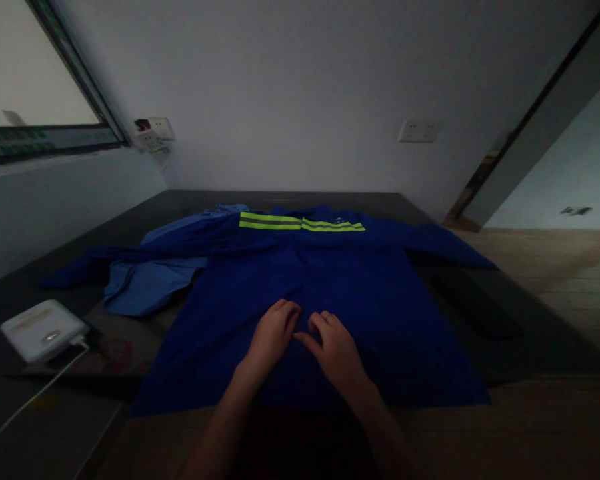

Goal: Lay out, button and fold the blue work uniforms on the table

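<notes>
A dark blue long-sleeved work jacket (360, 287) lies spread out, its yellow-green and grey reflective strips across the chest at the far end and its hem toward me. My left hand (275, 330) is over the middle of the jacket's lower front, fingers curled in close to the thumb; what they hold, if anything, is hidden. Close beside it, my right hand (334, 343) has bent fingers and a thumb stretched toward the left hand, with a gap between them and nothing visible inside. A ring shows on one finger.
Lighter blue clothing (147, 283) lies partly under the jacket's left sleeve. A white box-shaped device (45, 330) with a white cable stands at the left. On the dark table (380, 199), a black flat object (475, 307) lies right of the jacket. A wall with sockets (420, 131) rises behind.
</notes>
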### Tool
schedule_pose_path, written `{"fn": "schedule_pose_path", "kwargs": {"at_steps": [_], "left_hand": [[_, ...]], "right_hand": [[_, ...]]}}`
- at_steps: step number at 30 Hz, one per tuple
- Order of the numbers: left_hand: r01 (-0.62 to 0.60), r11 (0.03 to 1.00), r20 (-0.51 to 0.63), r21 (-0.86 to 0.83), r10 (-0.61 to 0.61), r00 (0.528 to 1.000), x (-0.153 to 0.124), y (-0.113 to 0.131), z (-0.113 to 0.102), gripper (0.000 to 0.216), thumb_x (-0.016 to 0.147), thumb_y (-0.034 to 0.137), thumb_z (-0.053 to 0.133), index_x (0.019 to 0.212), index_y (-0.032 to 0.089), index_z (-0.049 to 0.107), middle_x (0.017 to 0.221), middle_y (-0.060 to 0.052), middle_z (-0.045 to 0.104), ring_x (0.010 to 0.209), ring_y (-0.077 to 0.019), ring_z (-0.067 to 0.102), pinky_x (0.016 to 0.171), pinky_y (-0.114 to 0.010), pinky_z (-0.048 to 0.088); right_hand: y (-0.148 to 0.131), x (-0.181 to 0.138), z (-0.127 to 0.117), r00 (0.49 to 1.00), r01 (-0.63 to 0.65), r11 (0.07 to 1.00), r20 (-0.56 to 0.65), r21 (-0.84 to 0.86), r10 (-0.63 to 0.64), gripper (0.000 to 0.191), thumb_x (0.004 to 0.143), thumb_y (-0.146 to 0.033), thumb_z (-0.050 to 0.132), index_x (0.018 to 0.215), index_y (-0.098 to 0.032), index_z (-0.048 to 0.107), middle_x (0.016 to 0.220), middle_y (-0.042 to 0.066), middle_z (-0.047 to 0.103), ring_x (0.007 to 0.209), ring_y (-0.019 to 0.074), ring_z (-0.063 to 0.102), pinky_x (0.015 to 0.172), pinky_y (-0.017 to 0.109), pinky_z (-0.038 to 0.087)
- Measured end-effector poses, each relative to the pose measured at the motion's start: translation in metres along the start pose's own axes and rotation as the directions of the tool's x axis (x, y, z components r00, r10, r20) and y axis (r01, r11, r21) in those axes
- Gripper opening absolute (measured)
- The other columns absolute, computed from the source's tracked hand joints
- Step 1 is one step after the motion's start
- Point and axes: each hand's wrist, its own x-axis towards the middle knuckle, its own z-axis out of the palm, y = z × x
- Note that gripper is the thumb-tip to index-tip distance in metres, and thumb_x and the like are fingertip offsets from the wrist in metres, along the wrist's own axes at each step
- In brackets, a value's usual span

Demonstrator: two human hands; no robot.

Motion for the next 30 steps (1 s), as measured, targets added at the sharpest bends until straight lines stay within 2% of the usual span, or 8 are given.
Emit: {"fn": "schedule_pose_path", "kwargs": {"at_steps": [5,7,9,11,15,20,25,30], "left_hand": [[0.020,0.998,0.009,0.059,-0.020,1.000,-0.003,0.011,0.000,0.016,0.087,0.019,0.048,0.095,0.020,0.062,0.098,-0.005,0.061,0.093,-0.0188,0.059,0.082,-0.029,0.045],[0.004,0.996,0.020,0.086,-0.006,1.000,-0.005,0.014,0.001,0.016,0.086,0.019,0.052,0.098,0.020,0.062,0.101,-0.005,0.061,0.095,-0.0195,0.058,0.083,-0.030,0.044],[0.000,0.994,0.022,0.112,-0.002,1.000,-0.005,0.016,0.002,0.016,0.084,0.020,0.055,0.098,0.021,0.061,0.101,-0.005,0.061,0.095,-0.0201,0.058,0.083,-0.031,0.044],[0.020,0.990,0.016,0.137,-0.022,1.000,-0.006,0.017,0.002,0.014,0.083,0.020,0.056,0.097,0.020,0.060,0.100,-0.005,0.061,0.093,-0.0204,0.058,0.081,-0.032,0.044],[0.042,0.985,0.017,0.167,-0.045,0.999,-0.005,0.017,0.003,0.010,0.082,0.018,0.058,0.092,0.018,0.058,0.094,-0.005,0.061,0.089,-0.0203,0.057,0.078,-0.031,0.044],[0.028,0.983,0.029,0.182,-0.033,0.999,-0.002,0.016,0.005,0.006,0.082,0.019,0.058,0.088,0.019,0.057,0.088,-0.004,0.062,0.087,-0.0199,0.056,0.077,-0.030,0.042],[0.019,0.990,0.027,0.137,-0.023,0.999,-0.002,0.018,0.002,0.003,0.083,0.018,0.056,0.084,0.021,0.056,0.083,-0.001,0.062,0.081,-0.0178,0.058,0.071,-0.026,0.041],[-0.005,0.995,-0.041,0.096,0.009,0.999,0.003,0.029,-0.009,0.003,0.086,0.020,0.054,0.083,0.022,0.055,0.083,0.000,0.064,0.078,-0.0162,0.060,0.067,-0.024,0.040]], "right_hand": [[0.008,-0.003,-0.009,0.990,-0.126,0.992,-0.056,0.026,0.128,0.017,0.081,-0.027,0.060,0.071,-0.022,0.048,0.066,-0.002,0.055,0.063,0.0156,0.053,0.058,0.026,0.036],[0.013,-0.005,-0.012,0.981,-0.180,0.979,-0.052,0.098,0.186,0.010,0.077,-0.018,0.059,0.082,-0.022,0.052,0.065,-0.004,0.055,0.060,0.0143,0.053,0.055,0.025,0.036],[0.020,-0.007,-0.013,0.970,-0.224,0.960,-0.054,0.169,0.236,0.023,0.074,-0.015,0.058,0.096,-0.022,0.055,0.064,-0.004,0.057,0.057,0.0138,0.054,0.054,0.024,0.038],[0.026,-0.007,-0.012,0.964,-0.246,0.953,-0.061,0.179,0.260,0.027,0.074,-0.016,0.057,0.100,-0.022,0.058,0.064,-0.003,0.058,0.058,0.0148,0.056,0.055,0.025,0.039],[0.032,-0.005,-0.007,0.962,-0.239,0.959,-0.094,0.151,0.255,0.020,0.076,-0.018,0.055,0.093,-0.019,0.065,0.070,0.002,0.062,0.067,0.0183,0.059,0.062,0.028,0.043],[0.029,-0.001,-0.004,0.969,-0.193,0.968,-0.127,0.159,0.214,0.021,0.078,-0.016,0.050,0.090,-0.017,0.067,0.075,0.005,0.064,0.070,0.0195,0.059,0.065,0.031,0.045],[0.023,0.005,-0.004,0.971,-0.145,0.963,-0.154,0.227,0.183,0.024,0.080,-0.014,0.047,0.090,-0.018,0.068,0.081,0.006,0.068,0.070,0.0184,0.062,0.067,0.030,0.046],[0.017,0.017,-0.013,0.965,-0.078,0.944,-0.212,0.321,0.153,0.020,0.082,-0.019,0.050,0.090,-0.017,0.069,0.079,0.006,0.068,0.068,0.0177,0.062,0.064,0.028,0.047]]}}
